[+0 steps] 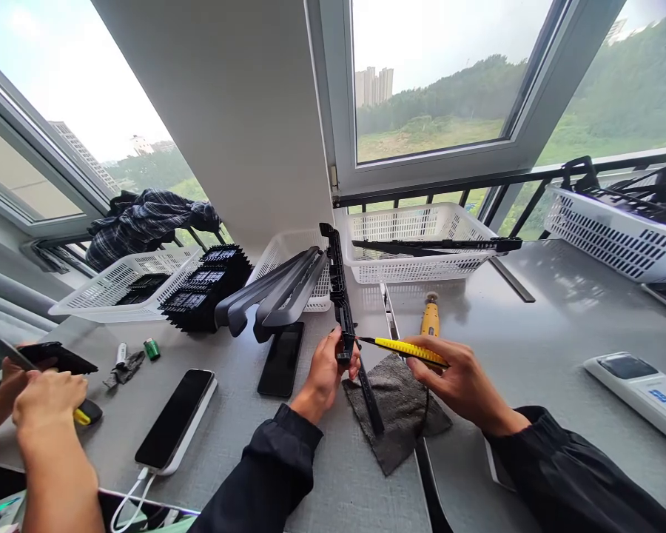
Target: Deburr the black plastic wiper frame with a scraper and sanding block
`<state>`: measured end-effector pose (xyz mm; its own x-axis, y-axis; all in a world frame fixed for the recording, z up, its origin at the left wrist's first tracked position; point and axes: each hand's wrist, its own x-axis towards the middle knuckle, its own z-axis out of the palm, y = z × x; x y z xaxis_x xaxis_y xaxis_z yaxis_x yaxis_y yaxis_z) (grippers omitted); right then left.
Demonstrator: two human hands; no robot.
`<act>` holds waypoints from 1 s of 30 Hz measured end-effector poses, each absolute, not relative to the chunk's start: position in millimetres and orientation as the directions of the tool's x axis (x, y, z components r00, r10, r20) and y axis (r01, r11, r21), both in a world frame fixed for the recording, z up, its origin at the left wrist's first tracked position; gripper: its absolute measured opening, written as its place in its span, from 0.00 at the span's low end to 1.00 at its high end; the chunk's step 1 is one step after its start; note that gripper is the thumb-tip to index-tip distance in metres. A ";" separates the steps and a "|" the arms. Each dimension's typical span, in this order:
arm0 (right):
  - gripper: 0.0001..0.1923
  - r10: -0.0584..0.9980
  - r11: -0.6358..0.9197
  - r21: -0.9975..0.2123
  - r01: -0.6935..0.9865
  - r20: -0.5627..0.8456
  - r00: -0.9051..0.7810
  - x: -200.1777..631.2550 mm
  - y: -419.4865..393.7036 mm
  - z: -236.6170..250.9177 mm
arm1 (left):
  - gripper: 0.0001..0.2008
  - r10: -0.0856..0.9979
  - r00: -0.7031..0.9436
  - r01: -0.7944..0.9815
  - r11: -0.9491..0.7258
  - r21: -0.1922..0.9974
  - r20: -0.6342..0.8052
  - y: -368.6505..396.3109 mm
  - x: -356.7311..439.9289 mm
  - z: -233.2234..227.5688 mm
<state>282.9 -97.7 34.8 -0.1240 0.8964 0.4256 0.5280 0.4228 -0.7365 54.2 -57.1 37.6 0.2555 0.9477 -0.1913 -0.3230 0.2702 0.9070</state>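
Observation:
My left hand (328,370) is closed around the lower end of a long, slotted black plastic part (337,277), which reaches away toward the baskets. In my right hand (455,374) is a slim yellow-and-black pen-like tool (397,348), its thin dark tip pointing left. That tip is at or very near the part's lower end, beside my left fingers; contact cannot be made out. Below both hands a dark grey cloth (391,414) lies on the table, with a narrow black strip (371,400) across its left side. A yellow rotary tool (431,318) is just beyond my right hand.
White baskets (416,274) line the back, one with black strips across it. Grey curved rails (291,296), stacked black parts (205,289) and a phone (282,359) lie left. Another phone (175,414) is cabled. A co-worker's hands (49,396) work far left. A white device (638,385) lies right.

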 end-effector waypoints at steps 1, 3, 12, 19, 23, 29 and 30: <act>0.11 0.898 0.422 -0.739 0.524 0.422 -0.128 283.0 -97.4 34.4 | 0.28 0.950 0.242 -0.308 0.270 0.912 -0.199 -57.1 54.2 37.7; 0.11 0.897 0.426 -0.739 0.522 0.419 -0.140 283.5 -96.8 33.6 | 0.30 0.951 0.214 -0.283 0.279 0.918 -0.223 -57.2 54.0 38.4; 0.11 0.890 0.421 -0.714 0.560 0.445 -0.103 285.4 -92.5 26.7 | 0.28 0.941 0.192 -0.338 0.330 0.882 -0.278 -54.0 53.4 33.1; 0.12 0.871 0.441 -0.702 0.559 0.485 -0.078 287.7 -88.7 23.6 | 0.24 0.903 0.296 -0.393 0.412 0.822 -0.311 -52.3 51.5 26.5; 0.12 0.875 0.434 -0.703 0.563 0.478 -0.077 286.7 -89.3 24.2 | 0.23 0.917 0.282 -0.404 0.381 0.831 -0.283 -53.0 52.8 26.5; 0.09 0.897 0.416 -0.709 0.569 0.422 -0.131 287.2 -92.2 31.3 | 0.25 0.939 0.235 -0.398 0.330 0.856 -0.252 -55.1 58.5 23.9; 0.09 0.901 0.410 -0.713 0.570 0.415 -0.128 287.5 -92.4 32.6 | 0.25 0.940 0.230 -0.395 0.328 0.858 -0.253 -55.5 59.1 23.7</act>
<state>287.5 -92.4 32.6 -0.1279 0.9006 0.4155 0.5695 0.4096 -0.7126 59.1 -55.5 23.7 0.2298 0.9398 -0.2529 -0.3950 0.3276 0.8583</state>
